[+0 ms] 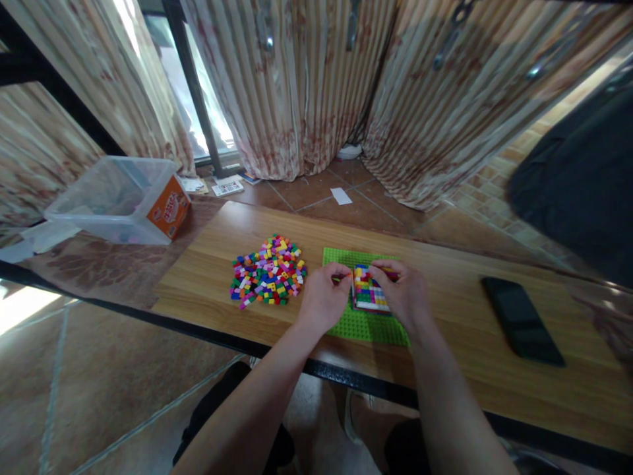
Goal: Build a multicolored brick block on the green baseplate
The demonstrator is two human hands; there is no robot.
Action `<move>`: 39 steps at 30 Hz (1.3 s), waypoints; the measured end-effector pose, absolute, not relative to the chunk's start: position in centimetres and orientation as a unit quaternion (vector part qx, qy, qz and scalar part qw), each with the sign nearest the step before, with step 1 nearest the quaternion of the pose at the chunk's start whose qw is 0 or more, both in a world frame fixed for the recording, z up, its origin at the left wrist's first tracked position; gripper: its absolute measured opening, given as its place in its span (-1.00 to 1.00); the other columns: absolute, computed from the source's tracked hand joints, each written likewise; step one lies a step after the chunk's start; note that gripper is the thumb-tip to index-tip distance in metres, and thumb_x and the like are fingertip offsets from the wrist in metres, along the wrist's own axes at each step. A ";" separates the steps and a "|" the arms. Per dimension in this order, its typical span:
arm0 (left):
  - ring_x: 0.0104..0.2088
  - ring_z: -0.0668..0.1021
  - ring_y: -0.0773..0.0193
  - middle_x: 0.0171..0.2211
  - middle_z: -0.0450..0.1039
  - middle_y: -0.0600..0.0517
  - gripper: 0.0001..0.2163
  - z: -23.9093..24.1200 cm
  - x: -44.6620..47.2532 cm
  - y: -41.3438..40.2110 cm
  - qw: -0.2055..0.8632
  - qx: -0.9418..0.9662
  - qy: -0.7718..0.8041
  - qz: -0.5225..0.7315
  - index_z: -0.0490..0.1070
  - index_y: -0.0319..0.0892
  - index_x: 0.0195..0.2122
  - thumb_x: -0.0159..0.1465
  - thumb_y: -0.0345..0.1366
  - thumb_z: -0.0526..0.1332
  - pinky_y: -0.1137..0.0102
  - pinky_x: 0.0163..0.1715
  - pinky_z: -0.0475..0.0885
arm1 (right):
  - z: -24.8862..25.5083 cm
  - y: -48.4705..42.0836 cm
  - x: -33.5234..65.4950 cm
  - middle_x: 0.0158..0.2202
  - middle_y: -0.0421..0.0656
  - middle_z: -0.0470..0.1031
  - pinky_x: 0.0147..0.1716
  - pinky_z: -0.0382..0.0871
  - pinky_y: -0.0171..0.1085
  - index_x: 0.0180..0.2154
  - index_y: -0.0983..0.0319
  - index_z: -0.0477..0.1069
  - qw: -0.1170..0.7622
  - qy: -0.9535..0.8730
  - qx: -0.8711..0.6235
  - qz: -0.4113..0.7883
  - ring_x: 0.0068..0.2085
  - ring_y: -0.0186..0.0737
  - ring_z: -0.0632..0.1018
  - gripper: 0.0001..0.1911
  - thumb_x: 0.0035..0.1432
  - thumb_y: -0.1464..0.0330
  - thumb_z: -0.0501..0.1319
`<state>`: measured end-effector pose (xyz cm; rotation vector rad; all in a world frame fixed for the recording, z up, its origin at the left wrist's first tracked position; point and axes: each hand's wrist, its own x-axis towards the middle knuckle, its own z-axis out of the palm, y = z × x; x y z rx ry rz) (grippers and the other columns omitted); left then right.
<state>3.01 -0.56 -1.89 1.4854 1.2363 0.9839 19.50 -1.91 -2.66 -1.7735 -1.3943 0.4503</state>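
A block of multicoloured toy bricks (pixel 366 293), built up in rows, rests on a green studded baseplate (pixel 366 326). At its left edge is my left hand (pixel 326 295), thumb and forefinger pinched together; whatever is between the fingertips is too small to make out. My right hand (pixel 406 290) grips the block from the right, with the thumb over its top and the fingers curled at the far side. The hands partly hide the block's upper edge and right side. Left of the baseplate lies a loose pile of small coloured bricks (pixel 270 272).
A dark phone (pixel 523 321) lies on the wooden table (pixel 450 330) at the right. Beyond the table's left end stands a clear plastic bin (pixel 113 227) with an orange label. Striped curtains (pixel 306 86) hang behind, and a dark bag-like shape (pixel 578 171) is at far right.
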 end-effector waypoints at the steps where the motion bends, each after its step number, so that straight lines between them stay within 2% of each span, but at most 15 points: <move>1: -0.35 0.59 0.25 -0.41 0.57 -0.01 -0.89 -1.9 3.0 -0.6 0.467 0.606 0.503 0.402 0.52 -0.21 -0.34 0.22 -0.46 0.19 0.37 -0.29 0.48 | -2.7 -1.9 19.5 -0.27 -0.06 0.63 -0.21 0.44 -0.15 -0.28 0.20 0.60 0.411 -0.553 -0.702 0.180 -0.28 -0.11 0.60 -0.70 0.10 0.14 0.26; 11: -0.36 0.58 0.27 -0.36 0.57 -0.02 -0.89 -2.1 3.1 -0.4 0.499 0.575 0.495 0.420 0.51 -0.24 -0.33 0.19 -0.51 0.21 0.36 -0.28 0.50 | -3.4 -1.9 19.5 -0.24 -0.07 0.62 -0.18 0.45 -0.13 -0.26 0.22 0.58 0.432 -0.560 -0.681 0.186 -0.26 -0.13 0.58 -0.70 0.13 0.16 0.23; 17: -0.42 0.57 0.35 -0.35 0.55 0.03 -0.89 -1.8 3.6 -0.3 0.600 0.447 0.458 0.481 0.49 -0.22 -0.36 0.16 -0.53 0.22 0.40 -0.33 0.53 | -1.5 -2.8 18.5 -0.23 -0.05 0.59 -0.03 0.40 -0.05 -0.29 0.20 0.57 0.484 -0.611 -0.625 0.039 -0.12 -0.09 0.56 -0.75 0.24 0.25 0.16; 25: -0.52 0.53 0.42 -0.45 0.54 0.07 -0.95 -1.2 3.7 -0.7 0.637 0.399 0.426 0.502 0.49 -0.24 -0.38 0.11 -0.46 0.28 0.48 -0.41 0.49 | -1.2 -3.5 16.9 -0.15 -0.10 0.58 0.02 0.33 0.02 -0.28 0.13 0.58 0.410 -0.673 -0.610 0.083 -0.07 -0.06 0.52 -0.79 0.25 0.22 0.19; 34: -0.54 0.54 0.39 -0.48 0.55 0.07 -0.95 -0.9 3.9 -0.9 0.634 0.410 0.427 0.497 0.49 -0.24 -0.39 0.10 -0.42 0.31 0.46 -0.45 0.48 | -1.1 -3.3 17.4 -0.18 -0.09 0.56 -0.02 0.37 -0.04 -0.35 0.15 0.55 0.466 -0.638 -0.599 0.132 -0.10 -0.10 0.53 -0.79 0.26 0.27 0.17; 39: -0.50 0.55 0.38 -0.50 0.54 0.07 -0.92 -1.5 4.4 -0.8 0.649 0.347 0.429 0.523 0.46 -0.23 -0.38 0.08 -0.50 0.29 0.46 -0.40 0.48 | -1.2 -3.3 16.4 -0.17 -0.09 0.57 0.00 0.34 -0.01 -0.31 0.14 0.56 0.435 -0.657 -0.604 0.120 -0.08 -0.08 0.52 -0.79 0.27 0.27 0.16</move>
